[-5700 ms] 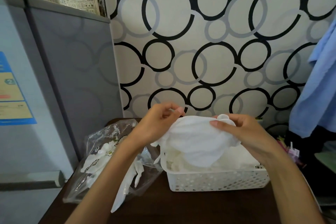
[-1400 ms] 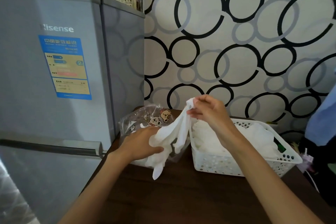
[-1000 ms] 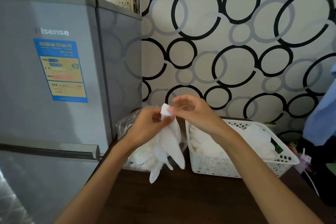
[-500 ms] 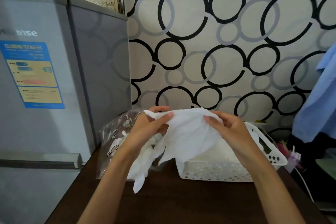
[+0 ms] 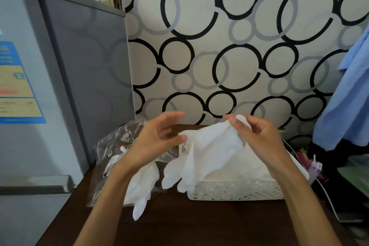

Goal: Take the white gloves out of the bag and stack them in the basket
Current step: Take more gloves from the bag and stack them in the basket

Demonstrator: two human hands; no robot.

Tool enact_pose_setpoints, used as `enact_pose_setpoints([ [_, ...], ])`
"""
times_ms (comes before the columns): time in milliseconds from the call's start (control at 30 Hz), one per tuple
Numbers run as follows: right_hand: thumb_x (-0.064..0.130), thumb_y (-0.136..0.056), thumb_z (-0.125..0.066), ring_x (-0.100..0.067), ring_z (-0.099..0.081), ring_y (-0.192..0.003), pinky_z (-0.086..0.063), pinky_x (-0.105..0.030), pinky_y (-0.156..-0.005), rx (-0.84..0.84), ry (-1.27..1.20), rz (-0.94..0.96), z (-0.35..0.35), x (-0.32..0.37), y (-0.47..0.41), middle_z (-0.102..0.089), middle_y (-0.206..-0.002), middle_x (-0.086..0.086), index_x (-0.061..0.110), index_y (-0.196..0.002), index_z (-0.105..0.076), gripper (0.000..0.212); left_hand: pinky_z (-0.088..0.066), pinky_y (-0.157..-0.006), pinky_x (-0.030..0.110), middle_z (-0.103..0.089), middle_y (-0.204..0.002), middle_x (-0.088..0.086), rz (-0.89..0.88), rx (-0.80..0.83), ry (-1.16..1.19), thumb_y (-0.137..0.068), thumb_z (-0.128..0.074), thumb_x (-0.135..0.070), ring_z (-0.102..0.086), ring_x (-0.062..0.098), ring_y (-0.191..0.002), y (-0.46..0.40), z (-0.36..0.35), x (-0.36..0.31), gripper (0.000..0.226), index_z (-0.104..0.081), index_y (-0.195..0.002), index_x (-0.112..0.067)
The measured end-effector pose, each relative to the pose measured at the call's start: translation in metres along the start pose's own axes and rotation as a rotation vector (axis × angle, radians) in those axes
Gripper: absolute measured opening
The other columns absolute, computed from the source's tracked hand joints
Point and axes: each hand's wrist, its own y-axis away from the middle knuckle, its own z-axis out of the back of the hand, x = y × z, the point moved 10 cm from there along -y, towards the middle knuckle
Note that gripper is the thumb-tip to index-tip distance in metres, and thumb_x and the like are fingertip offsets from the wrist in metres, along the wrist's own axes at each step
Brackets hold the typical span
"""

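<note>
A white glove (image 5: 207, 158) hangs above the left end of the white perforated basket (image 5: 235, 191), fingers drooping over the rim. My right hand (image 5: 257, 140) pinches its cuff at the top. My left hand (image 5: 157, 140) hovers just left of it with fingers spread and loosely curved, the thumb tip at the glove's edge. More white gloves (image 5: 249, 168) lie in the basket. To the left lies the clear plastic bag (image 5: 111, 152), with several white gloves (image 5: 143, 185) spilling from its mouth onto the table.
A dark brown table (image 5: 199, 225) carries the bag and basket. A grey fridge (image 5: 60, 86) stands close on the left, a patterned wall behind. A blue garment (image 5: 347, 106) hangs at the right, with small clutter (image 5: 311, 164) below it.
Both hands pulled a glove from the bag and spread it over the basket. My left hand has since let go of its edge and opened; my right hand keeps the cuff.
</note>
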Motion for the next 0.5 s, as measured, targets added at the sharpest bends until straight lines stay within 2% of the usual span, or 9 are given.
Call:
enact_pose_setpoints([
  [67,0.033,-0.089,-0.059,-0.005,-0.065,-0.079,-0.048,-0.012,-0.061,0.035,0.029,0.031,-0.002,0.009,0.000,-0.072,-0.084,0.013,0.038,-0.089,-0.072,0.014,-0.041,-0.093,0.007,-0.051,-0.132,-0.026,-0.048,0.026,-0.108,-0.079,-0.070,-0.045,-0.046,-0.014,-0.119,-0.002,-0.005,-0.015,0.058,-0.048,-0.132,-0.036],
  [133,0.036,-0.088,-0.058,-0.032,-0.059,-0.083,-0.045,-0.028,-0.063,0.074,0.085,0.088,-0.006,0.023,0.001,-0.067,-0.091,-0.015,0.039,-0.092,-0.073,0.015,-0.038,-0.101,0.017,-0.041,-0.141,-0.026,-0.002,0.147,-0.136,-0.077,-0.061,-0.062,-0.041,-0.009,-0.126,-0.008,-0.026,-0.020,0.073,-0.034,-0.141,-0.038],
  [167,0.036,-0.088,-0.058,-0.037,-0.056,-0.084,-0.042,-0.031,-0.065,0.089,0.108,0.123,-0.007,0.032,0.001,-0.064,-0.093,-0.020,0.038,-0.094,-0.073,0.016,-0.038,-0.105,0.024,-0.040,-0.143,-0.021,0.039,0.217,-0.161,-0.077,-0.057,-0.066,-0.041,-0.003,-0.128,-0.012,-0.038,-0.018,0.078,-0.029,-0.144,-0.037],
  [200,0.034,-0.089,-0.057,-0.033,-0.057,-0.084,-0.042,-0.029,-0.067,0.099,0.122,0.152,-0.006,0.040,0.001,-0.067,-0.092,-0.013,0.037,-0.095,-0.073,0.016,-0.040,-0.107,0.031,-0.043,-0.143,-0.016,0.075,0.291,-0.198,-0.077,-0.054,-0.068,-0.044,0.003,-0.128,-0.016,-0.049,-0.016,0.080,-0.027,-0.146,-0.035],
  [233,0.030,-0.091,-0.057,-0.021,-0.061,-0.083,-0.044,-0.023,-0.068,0.108,0.126,0.172,-0.005,0.048,0.000,-0.070,-0.090,0.002,0.035,-0.095,-0.072,0.017,-0.044,-0.105,0.035,-0.048,-0.140,-0.012,0.094,0.374,-0.230,-0.078,-0.051,-0.068,-0.049,0.007,-0.125,-0.018,-0.061,-0.017,0.078,-0.030,-0.145,-0.033],
  [300,0.025,-0.092,-0.056,0.003,-0.062,-0.085,-0.045,-0.008,-0.067,0.132,0.152,0.186,-0.001,0.061,-0.002,-0.069,-0.092,0.023,0.031,-0.096,-0.072,0.017,-0.052,-0.095,0.034,-0.062,-0.123,-0.005,0.094,0.492,-0.242,-0.081,-0.048,-0.060,-0.062,0.011,-0.110,-0.019,-0.077,-0.022,0.063,-0.049,-0.131,-0.024],
  [400,0.025,-0.090,-0.060,0.009,-0.062,-0.088,-0.045,-0.006,-0.066,0.119,0.248,0.182,0.017,0.070,-0.007,-0.069,-0.093,0.027,0.031,-0.098,-0.072,0.015,-0.057,-0.078,0.027,-0.073,-0.096,-0.004,0.115,0.462,-0.192,-0.081,-0.057,-0.050,-0.071,0.015,-0.087,-0.025,-0.076,-0.028,0.034,-0.067,-0.100,-0.023],
  [433,0.027,-0.087,-0.063,0.010,-0.062,-0.085,-0.045,-0.007,-0.064,0.095,0.285,0.166,0.025,0.069,-0.010,-0.069,-0.090,0.027,0.033,-0.096,-0.072,0.013,-0.057,-0.076,0.026,-0.074,-0.092,-0.005,0.116,0.422,-0.173,-0.083,-0.060,-0.047,-0.072,0.014,-0.084,-0.027,-0.071,-0.029,0.028,-0.069,-0.097,-0.024],
  [500,0.032,-0.082,-0.069,0.006,-0.064,-0.077,-0.046,-0.012,-0.062,0.031,0.335,0.112,0.043,0.064,-0.015,-0.071,-0.084,0.021,0.032,-0.091,-0.074,0.010,-0.058,-0.078,0.030,-0.074,-0.092,-0.003,0.082,0.335,-0.144,-0.084,-0.061,-0.046,-0.071,0.017,-0.084,-0.030,-0.064,-0.033,0.031,-0.070,-0.098,-0.020],
])
